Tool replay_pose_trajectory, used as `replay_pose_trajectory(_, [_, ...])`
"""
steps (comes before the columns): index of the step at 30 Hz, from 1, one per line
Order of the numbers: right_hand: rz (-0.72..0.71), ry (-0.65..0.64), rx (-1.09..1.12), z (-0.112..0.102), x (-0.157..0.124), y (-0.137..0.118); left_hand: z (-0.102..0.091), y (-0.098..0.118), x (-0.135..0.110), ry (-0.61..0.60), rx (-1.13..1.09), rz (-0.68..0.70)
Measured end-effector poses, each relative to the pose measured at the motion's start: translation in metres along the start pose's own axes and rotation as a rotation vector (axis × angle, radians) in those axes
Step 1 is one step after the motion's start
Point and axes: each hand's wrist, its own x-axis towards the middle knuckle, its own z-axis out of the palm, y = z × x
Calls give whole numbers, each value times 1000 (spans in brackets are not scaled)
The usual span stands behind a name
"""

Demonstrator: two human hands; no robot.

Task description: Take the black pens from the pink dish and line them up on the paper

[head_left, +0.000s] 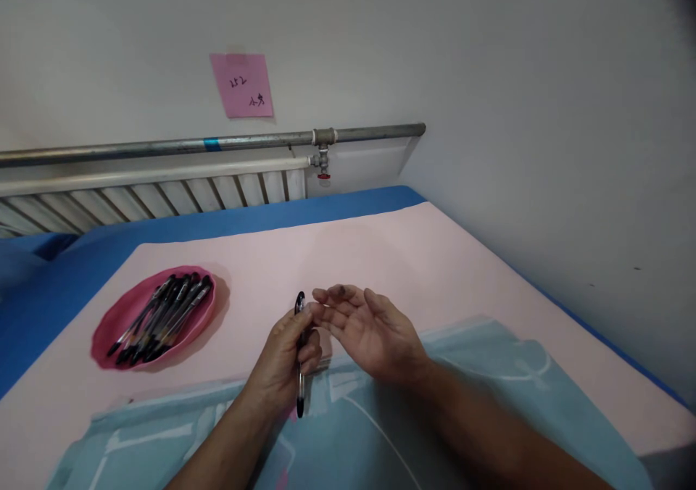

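Note:
A black pen [301,392] stands nearly upright in the picture, gripped between the thumb and curled fingers of my left hand [288,352]. Its dark top shows above the thumb and its dark lower end sticks out below the hand. Close beside it on the right, my right hand [375,334] is turned palm up, fingers loosely bent and apart, with nothing in the palm. A small dark spot shows near one of its fingertips; whether it is a mark or a tiny object I cannot tell. Several similar pens [168,316] lie in a pink oval dish [103,330] to the left.
Under the dish is a pale pink sheet [261,265] over a blue surface [348,200]. A light blue patterned cloth [337,432] lies beneath my forearms. Behind are a white radiator [201,193], a metal pipe [261,140] and a pink note [243,88] on the wall.

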Motion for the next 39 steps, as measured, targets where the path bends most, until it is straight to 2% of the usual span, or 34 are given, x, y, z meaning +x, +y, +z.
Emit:
replay_pose_trajectory(5, [35,33,-71,-8,3,1,-5,-1,5,51,66,4])
replay_pose_trajectory(11, [48,59,-89,-11,4,5,-10,6,5,34,118,-1])
replay_pose_trajectory(17, [89,61,-70,-14,6,5,-9,7,4,66,191,3])
replay_pose_trajectory(23, [95,24,-54,-13,5,4,-6,8,3,84,144,-15])
replay_pose_trajectory(28, [121,-27,-40,-11,4,3,-7,7,3,50,150,-12])
replay_pose_trajectory(33, [100,10,-46,-12,4,5,-9,4,3,69,147,51])
replay_pose_trajectory(36, [141,33,-59,-13,5,6,-10,5,4,92,151,122])
replay_pose_trajectory(39, [180,42,-65,-14,5,7,-11,7,6,113,148,121])
